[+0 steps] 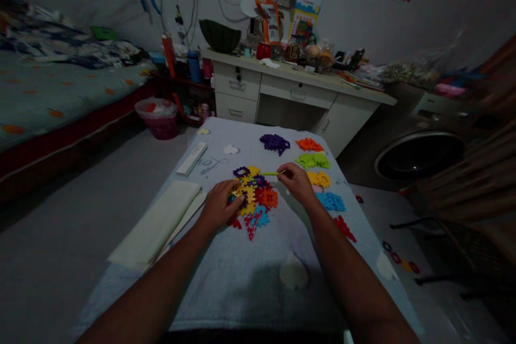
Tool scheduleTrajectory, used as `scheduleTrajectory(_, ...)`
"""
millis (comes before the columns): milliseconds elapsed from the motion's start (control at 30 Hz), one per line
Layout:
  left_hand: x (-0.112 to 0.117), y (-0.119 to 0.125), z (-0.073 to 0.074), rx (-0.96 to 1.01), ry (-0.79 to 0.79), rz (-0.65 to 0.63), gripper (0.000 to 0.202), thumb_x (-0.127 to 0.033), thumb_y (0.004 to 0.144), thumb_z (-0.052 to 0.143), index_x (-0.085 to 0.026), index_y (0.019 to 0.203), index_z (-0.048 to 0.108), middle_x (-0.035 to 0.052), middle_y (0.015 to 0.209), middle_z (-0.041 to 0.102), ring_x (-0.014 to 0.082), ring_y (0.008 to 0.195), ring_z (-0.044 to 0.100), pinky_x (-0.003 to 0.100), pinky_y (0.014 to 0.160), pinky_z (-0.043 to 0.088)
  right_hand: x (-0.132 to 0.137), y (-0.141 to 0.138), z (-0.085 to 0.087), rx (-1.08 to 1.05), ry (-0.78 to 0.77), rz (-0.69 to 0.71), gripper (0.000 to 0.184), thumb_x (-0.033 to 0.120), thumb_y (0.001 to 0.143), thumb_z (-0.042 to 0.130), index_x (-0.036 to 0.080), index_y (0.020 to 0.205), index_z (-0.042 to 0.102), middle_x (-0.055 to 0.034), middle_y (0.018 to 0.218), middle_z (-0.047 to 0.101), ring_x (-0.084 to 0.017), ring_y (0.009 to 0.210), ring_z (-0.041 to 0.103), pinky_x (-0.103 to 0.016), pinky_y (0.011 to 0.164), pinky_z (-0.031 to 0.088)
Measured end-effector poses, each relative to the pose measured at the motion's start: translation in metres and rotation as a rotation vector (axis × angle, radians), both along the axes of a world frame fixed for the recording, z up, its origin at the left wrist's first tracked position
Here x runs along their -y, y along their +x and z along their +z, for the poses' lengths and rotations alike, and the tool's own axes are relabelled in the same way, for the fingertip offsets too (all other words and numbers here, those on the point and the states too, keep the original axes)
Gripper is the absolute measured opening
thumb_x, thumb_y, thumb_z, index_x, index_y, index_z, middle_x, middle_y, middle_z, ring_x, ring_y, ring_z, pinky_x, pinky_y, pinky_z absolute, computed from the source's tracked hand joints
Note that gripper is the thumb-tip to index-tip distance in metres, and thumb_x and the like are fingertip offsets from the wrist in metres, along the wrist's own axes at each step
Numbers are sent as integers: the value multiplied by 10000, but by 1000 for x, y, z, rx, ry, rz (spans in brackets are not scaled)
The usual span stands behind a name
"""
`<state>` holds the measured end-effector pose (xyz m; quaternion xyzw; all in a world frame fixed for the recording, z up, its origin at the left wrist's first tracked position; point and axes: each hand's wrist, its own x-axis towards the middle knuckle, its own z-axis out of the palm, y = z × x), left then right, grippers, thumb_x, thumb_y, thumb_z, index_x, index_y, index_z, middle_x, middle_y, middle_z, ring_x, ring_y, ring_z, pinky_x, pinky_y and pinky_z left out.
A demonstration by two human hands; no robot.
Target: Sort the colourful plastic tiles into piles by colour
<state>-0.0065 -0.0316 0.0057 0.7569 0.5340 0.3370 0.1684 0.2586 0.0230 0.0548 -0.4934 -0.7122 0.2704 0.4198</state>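
Observation:
A joined cluster of coloured plastic puzzle pieces lies in the middle of a table covered with a grey cloth. My left hand rests on the cluster's left edge, fingers curled on it. My right hand pinches a thin yellow-green piece edge-on, held just above the cluster's far right side. Sorted piles lie to the right: purple, orange, green, yellow, blue and red.
A folded cream cloth and a long white box lie on the table's left. Behind stand a cluttered white desk, a bed at left, a pink bin and a washing machine. Several loose pieces lie on the floor at right.

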Motion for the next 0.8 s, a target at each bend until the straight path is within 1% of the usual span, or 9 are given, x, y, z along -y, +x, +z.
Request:
scheduleTrajectory(67, -1, 0, 0, -5, 4, 0, 453, -515, 895, 471, -194, 1191, 593, 110, 1228, 647, 287, 1148, 580, 462, 1001, 449, -14, 25, -1, -56, -36, -95, 145, 283, 728, 645, 183, 833, 653, 1, 733, 636, -137, 642, 581, -254, 637, 461)
scheduleTrajectory(133, -1, 0, 0, -12, 12, 3, 446, -516, 897, 469, -201, 1183, 601, 105, 1219, 652, 289, 1145, 583, 465, 996, 452, -29, 53, 1, -57, -15, -234, 164, 304, 704, 650, 183, 815, 641, -6, 737, 655, -157, 662, 608, -277, 663, 478)
scheduleTrajectory(267, -2, 1, -1, -30, 18, -4, 441, -519, 899, 471, -208, 1182, 604, 100, 1218, 655, 292, 1147, 582, 469, 989, 456, -54, 100, 9, 103, 69, -540, 92, 238, 688, 636, 175, 756, 638, -45, 809, 685, -189, 745, 633, -321, 762, 489)
scheduleTrajectory(333, -2, 1, -3, -34, 22, -8, 448, -526, 904, 471, -204, 1185, 603, 103, 1240, 647, 294, 1161, 574, 477, 1005, 446, -64, 115, 12, 202, 75, -632, 50, 188, 692, 608, 173, 727, 641, -53, 810, 693, -195, 770, 630, -333, 810, 484)
scheduleTrajectory(367, -2, 0, -4, -34, 26, -7, 448, -528, 907, 470, -204, 1187, 601, 103, 1249, 643, 294, 1169, 570, 479, 1013, 440, -68, 120, 12, 243, 73, -657, 60, 168, 696, 592, 173, 721, 646, -55, 817, 698, -196, 783, 627, -335, 829, 481)
scheduleTrajectory(467, -3, 0, -8, -36, 36, -10, 438, -522, 910, 477, -211, 1194, 598, 98, 1258, 640, 291, 1183, 565, 479, 1020, 436, -78, 125, 9, 343, 68, -681, 135, 126, 715, 549, 161, 748, 674, -72, 855, 706, -201, 827, 620, -333, 868, 468)
scheduleTrajectory(567, -4, 0, -10, -37, 40, -12, 435, -518, 910, 482, -206, 1188, 602, 100, 1249, 643, 291, 1173, 570, 481, 1009, 442, -84, 123, 2, 456, 50, -666, 211, 91, 734, 515, 131, 805, 710, -113, 903, 708, -218, 888, 613, -334, 898, 450)
scheduleTrajectory(667, -3, 0, -8, -35, 40, -3, 439, -520, 906, 484, -204, 1185, 607, 100, 1244, 647, 291, 1169, 572, 481, 1003, 446, -86, 119, -4, 559, 11, -625, 272, 65, 741, 495, 106, 864, 735, -148, 956, 707, -231, 949, 603, -332, 922, 433)
scheduleTrajectory(800, -3, 1, -5, -40, 37, 5, 438, -523, 902, 481, -206, 1173, 615, 98, 1236, 652, 288, 1165, 577, 469, 1000, 450, -84, 117, -10, 619, -34, -582, 318, 65, 742, 487, 97, 913, 753, -155, 995, 705, -229, 989, 598, -317, 938, 425)
